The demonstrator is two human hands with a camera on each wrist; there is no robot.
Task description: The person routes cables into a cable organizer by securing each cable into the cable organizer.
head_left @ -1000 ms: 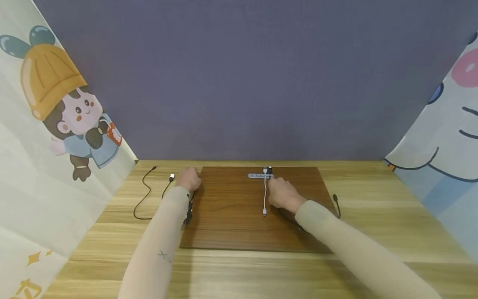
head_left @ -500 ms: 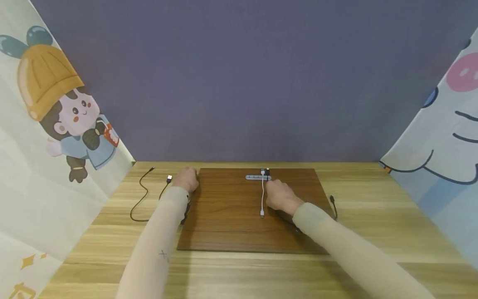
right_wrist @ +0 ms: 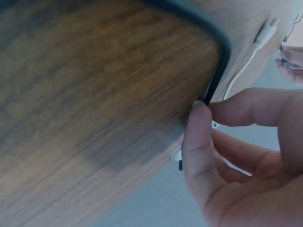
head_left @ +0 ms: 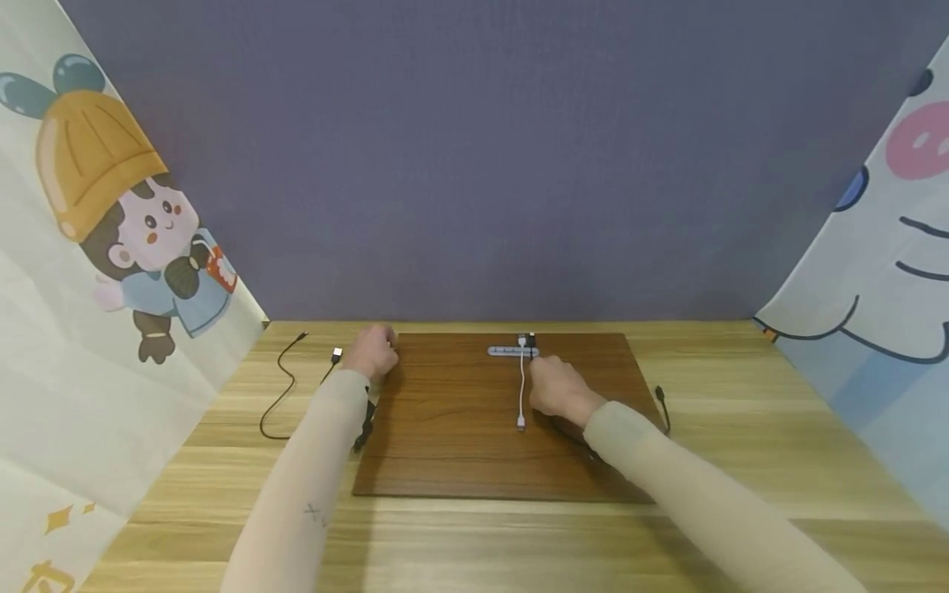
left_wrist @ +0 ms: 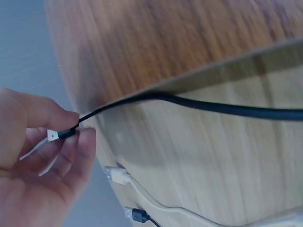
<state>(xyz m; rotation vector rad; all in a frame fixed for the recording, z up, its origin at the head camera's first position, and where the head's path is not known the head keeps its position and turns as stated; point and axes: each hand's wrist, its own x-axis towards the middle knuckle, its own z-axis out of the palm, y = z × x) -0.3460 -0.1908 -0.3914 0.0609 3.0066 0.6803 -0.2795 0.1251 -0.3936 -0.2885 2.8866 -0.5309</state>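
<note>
At the far left corner of the brown board (head_left: pixel 445 428), my left hand (head_left: pixel 373 352) pinches a black USB cable (left_wrist: pixel 213 107) just behind its plug (left_wrist: pixel 66 134), between thumb and fingers. My right hand (head_left: pixel 558 387) pinches another black cable (right_wrist: pixel 223 52) between thumb and index finger, over the right half of the board. Just beyond it lies a pale grey cable clip strip (head_left: pixel 504 352) with slots. A white USB cable (head_left: pixel 522 387) crosses the strip and runs toward me. Beside it, a black plug (head_left: pixel 531 339) shows past the strip's right end.
On the light wood table (head_left: pixel 474 543), a thin black cable (head_left: pixel 289 379) curves at the far left, with a black USB plug (head_left: pixel 337 355) near my left hand. Another black connector (head_left: pixel 659 394) lies right of the board. A grey-blue partition (head_left: pixel 474 165) stands behind.
My left hand has shifted slightly right, its wrist turning a little, still holding the cable. My right hand keeps its grip in nearly the same place. The head view has shifted slightly.
</note>
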